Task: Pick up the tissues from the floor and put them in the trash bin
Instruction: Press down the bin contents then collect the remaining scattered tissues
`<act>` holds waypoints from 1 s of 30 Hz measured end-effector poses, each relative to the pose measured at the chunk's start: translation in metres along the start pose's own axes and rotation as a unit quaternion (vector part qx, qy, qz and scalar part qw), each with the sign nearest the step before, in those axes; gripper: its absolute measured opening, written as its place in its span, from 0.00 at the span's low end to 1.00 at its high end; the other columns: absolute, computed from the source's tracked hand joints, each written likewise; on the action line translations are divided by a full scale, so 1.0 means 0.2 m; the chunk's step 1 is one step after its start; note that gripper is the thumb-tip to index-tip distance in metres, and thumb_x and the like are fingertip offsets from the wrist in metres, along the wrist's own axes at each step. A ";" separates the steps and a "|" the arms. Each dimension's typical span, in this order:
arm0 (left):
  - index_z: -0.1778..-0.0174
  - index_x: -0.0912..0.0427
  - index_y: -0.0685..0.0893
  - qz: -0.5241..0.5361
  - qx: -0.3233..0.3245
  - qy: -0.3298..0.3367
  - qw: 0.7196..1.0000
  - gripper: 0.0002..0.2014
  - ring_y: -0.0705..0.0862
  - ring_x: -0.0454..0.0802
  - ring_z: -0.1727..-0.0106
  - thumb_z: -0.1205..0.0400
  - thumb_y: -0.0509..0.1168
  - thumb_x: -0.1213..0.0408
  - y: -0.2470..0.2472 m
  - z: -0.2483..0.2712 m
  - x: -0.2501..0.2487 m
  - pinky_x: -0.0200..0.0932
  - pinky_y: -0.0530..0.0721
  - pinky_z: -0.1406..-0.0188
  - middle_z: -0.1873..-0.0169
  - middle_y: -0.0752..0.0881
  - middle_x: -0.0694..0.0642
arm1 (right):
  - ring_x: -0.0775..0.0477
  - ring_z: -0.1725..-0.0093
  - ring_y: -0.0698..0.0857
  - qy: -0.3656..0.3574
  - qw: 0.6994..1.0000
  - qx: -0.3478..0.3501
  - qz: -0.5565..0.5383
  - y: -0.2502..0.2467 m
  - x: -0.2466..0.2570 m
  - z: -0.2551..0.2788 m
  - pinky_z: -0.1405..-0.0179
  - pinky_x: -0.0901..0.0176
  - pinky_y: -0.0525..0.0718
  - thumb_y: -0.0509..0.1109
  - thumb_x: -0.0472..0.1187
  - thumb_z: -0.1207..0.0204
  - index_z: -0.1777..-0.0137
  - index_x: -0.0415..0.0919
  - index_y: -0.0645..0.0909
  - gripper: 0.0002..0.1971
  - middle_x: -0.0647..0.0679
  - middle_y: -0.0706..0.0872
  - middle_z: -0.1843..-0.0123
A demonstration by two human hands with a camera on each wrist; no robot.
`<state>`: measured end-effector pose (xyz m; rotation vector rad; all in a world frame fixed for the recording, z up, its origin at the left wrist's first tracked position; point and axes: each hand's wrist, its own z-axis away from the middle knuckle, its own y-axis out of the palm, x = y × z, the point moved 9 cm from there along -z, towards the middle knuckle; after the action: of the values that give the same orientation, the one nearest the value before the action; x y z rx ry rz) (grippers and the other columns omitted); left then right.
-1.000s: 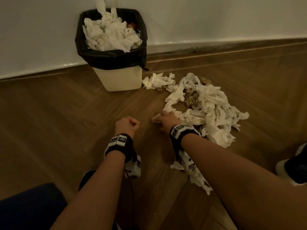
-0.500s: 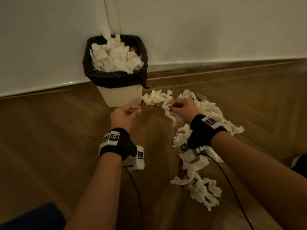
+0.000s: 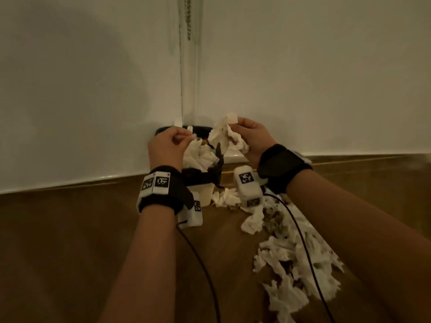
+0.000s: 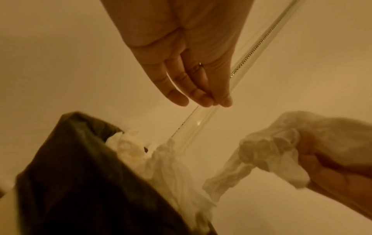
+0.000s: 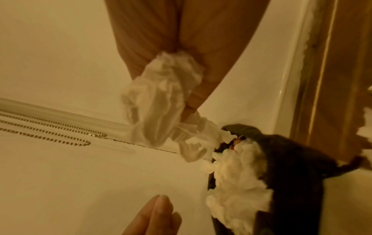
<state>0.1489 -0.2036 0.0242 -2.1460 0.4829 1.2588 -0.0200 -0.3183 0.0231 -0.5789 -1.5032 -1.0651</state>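
My right hand [image 3: 240, 127] pinches a crumpled white tissue [image 3: 224, 136] and holds it just above the trash bin [image 3: 198, 179], a pale bin with a black liner in the wall corner. The bin is heaped with white tissues [image 3: 200, 155]. In the right wrist view the held tissue [image 5: 161, 98] hangs from my fingers, its tail near the heap [image 5: 237, 178]. My left hand [image 3: 172, 145] hovers over the bin's left side. Its fingers [image 4: 197, 95] are straight and hold nothing. A pile of tissues [image 3: 291, 264] lies on the floor to the right.
White walls meet in a corner behind the bin, where a bead chain [image 3: 188, 17] hangs. Brownish scraps [image 3: 275, 220] sit among the floor tissues. Black cables [image 3: 205, 264] trail from my wrist cameras over the wooden floor [image 3: 70, 252].
My right hand lifted a tissue off the floor pile and carried it up over the bin. My left hand rose beside it and uncurled. The view tilted up toward the wall.
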 end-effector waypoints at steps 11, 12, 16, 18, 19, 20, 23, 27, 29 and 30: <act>0.46 0.57 0.87 -0.156 0.078 -0.044 0.984 0.09 0.86 0.51 0.48 0.19 0.65 0.66 0.13 -0.21 0.23 0.42 0.81 0.44 0.48 0.88 0.57 | 0.39 0.55 0.83 0.112 0.989 -0.056 0.078 0.15 -0.32 -0.33 0.50 0.50 0.85 0.57 0.21 0.20 0.34 0.23 0.76 0.16 0.36 0.83 0.51; 0.42 0.56 0.86 -0.167 0.088 -0.051 0.981 0.12 0.84 0.54 0.45 0.18 0.61 0.67 0.15 -0.20 0.25 0.45 0.81 0.40 0.44 0.87 0.59 | 0.36 0.52 0.83 0.125 0.984 -0.060 0.114 0.13 -0.36 -0.34 0.46 0.48 0.83 0.56 0.21 0.19 0.33 0.23 0.75 0.17 0.36 0.82 0.49; 0.34 0.50 0.81 -0.209 0.139 -0.080 0.965 0.17 0.78 0.59 0.37 0.14 0.52 0.65 0.22 -0.16 0.34 0.51 0.77 0.35 0.37 0.81 0.61 | 0.34 0.33 0.78 0.104 0.950 -0.027 0.292 0.11 -0.39 -0.37 0.30 0.47 0.75 0.53 0.22 0.20 0.27 0.30 0.72 0.22 0.35 0.78 0.31; 0.34 0.46 0.80 -0.252 0.137 -0.072 0.955 0.18 0.75 0.59 0.34 0.14 0.52 0.64 0.22 -0.15 0.34 0.57 0.73 0.32 0.36 0.81 0.59 | 0.36 0.28 0.74 0.083 0.904 0.039 0.418 0.17 -0.40 -0.36 0.26 0.47 0.72 0.54 0.23 0.20 0.25 0.34 0.70 0.24 0.36 0.76 0.28; 0.34 0.45 0.80 -0.265 0.126 -0.064 0.954 0.17 0.74 0.59 0.33 0.15 0.53 0.62 0.21 -0.15 0.33 0.59 0.72 0.32 0.36 0.80 0.58 | 0.37 0.28 0.74 0.080 0.882 0.071 0.460 0.19 -0.40 -0.35 0.26 0.49 0.72 0.55 0.24 0.20 0.25 0.35 0.70 0.24 0.36 0.76 0.28; 0.35 0.46 0.80 -0.260 0.106 -0.057 0.958 0.16 0.74 0.58 0.33 0.15 0.54 0.61 0.19 -0.15 0.31 0.58 0.72 0.34 0.36 0.79 0.58 | 0.39 0.29 0.75 0.076 0.867 0.093 0.483 0.21 -0.41 -0.34 0.29 0.52 0.74 0.56 0.26 0.20 0.25 0.36 0.70 0.24 0.37 0.76 0.28; 0.41 0.51 0.77 -0.169 0.033 -0.056 0.983 0.10 0.77 0.55 0.43 0.17 0.57 0.57 0.11 -0.11 0.27 0.50 0.76 0.46 0.41 0.75 0.57 | 0.48 0.44 0.79 0.070 0.870 0.103 0.478 0.24 -0.39 -0.33 0.47 0.63 0.78 0.54 0.30 0.19 0.24 0.39 0.69 0.23 0.38 0.78 0.33; 0.41 0.47 0.73 -0.156 0.034 -0.069 0.985 0.13 0.77 0.55 0.45 0.21 0.62 0.53 0.08 -0.04 0.28 0.50 0.76 0.47 0.41 0.72 0.55 | 0.54 0.38 0.73 -0.019 0.837 0.113 0.535 0.26 -0.31 -0.27 0.42 0.65 0.76 0.64 0.51 0.20 0.22 0.49 0.67 0.27 0.44 0.73 0.26; 0.38 0.41 0.74 -0.215 0.044 -0.051 0.974 0.17 0.72 0.57 0.37 0.24 0.63 0.50 0.08 -0.03 0.29 0.55 0.70 0.37 0.37 0.70 0.55 | 0.45 0.28 0.65 -0.080 0.762 0.126 0.630 0.25 -0.29 -0.22 0.31 0.57 0.71 0.69 0.59 0.27 0.22 0.58 0.64 0.33 0.44 0.62 0.21; 0.36 0.38 0.73 -0.237 0.064 -0.049 0.968 0.20 0.69 0.58 0.33 0.24 0.63 0.49 0.09 -0.02 0.30 0.57 0.67 0.33 0.34 0.69 0.55 | 0.39 0.24 0.59 -0.095 0.704 0.142 0.690 0.25 -0.31 -0.20 0.26 0.49 0.64 0.69 0.61 0.28 0.22 0.62 0.61 0.35 0.44 0.56 0.19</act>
<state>0.1698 -0.2213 -0.0321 -1.9252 0.0002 1.0241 0.0549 -0.3169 -0.0234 -1.2925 -0.8935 0.4199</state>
